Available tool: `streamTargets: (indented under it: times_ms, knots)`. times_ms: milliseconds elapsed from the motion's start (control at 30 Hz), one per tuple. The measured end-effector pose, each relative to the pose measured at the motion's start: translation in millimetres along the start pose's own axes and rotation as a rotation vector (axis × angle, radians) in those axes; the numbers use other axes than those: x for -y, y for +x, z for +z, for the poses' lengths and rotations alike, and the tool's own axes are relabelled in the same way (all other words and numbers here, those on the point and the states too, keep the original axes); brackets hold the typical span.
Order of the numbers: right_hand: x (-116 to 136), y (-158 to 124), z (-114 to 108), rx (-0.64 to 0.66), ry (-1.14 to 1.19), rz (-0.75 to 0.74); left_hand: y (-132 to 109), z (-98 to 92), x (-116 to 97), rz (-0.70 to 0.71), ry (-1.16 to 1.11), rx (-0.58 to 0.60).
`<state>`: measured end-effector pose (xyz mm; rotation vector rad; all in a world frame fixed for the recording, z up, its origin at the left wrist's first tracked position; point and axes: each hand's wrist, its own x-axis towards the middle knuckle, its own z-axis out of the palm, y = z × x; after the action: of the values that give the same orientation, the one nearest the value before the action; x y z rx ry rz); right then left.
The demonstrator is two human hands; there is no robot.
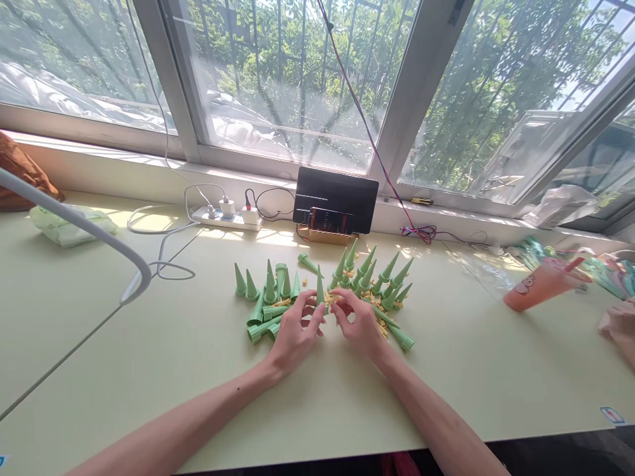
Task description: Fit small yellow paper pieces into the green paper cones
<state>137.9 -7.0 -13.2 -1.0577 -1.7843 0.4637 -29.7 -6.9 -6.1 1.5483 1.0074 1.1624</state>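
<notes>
My left hand [298, 325] grips a green plastic cone spike [320, 288], its tip pointing up, a little above the table. Close beside it, my right hand [358, 322] has its thumb and fingers curled together near small yellow plastic pieces [383, 328]; what they pinch is too small to make out. To the left of my hands, several green cones [258, 311] stand or lie on their sides. Another group of green cones [366, 280] stands tilted behind and right of my right hand, with yellow bits among them. One more green cone [310, 263] lies at the back.
The pale green table [198, 383] runs along a window. A phone [330, 221] leans before a dark tablet [342, 195] at the back. On the left are a power strip [228, 217] and a grey curved tube [89, 225]. A pink drink cup [540, 285] lies tilted at right.
</notes>
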Motion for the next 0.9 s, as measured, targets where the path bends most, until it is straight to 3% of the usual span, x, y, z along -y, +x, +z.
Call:
streamTargets:
  times_ms: [900]
  knots:
    - [1.8, 2.2, -2.7, -0.009, -0.037, -0.013, -2.2, -0.5, 3.4, 0.060, 0.145, 0.031]
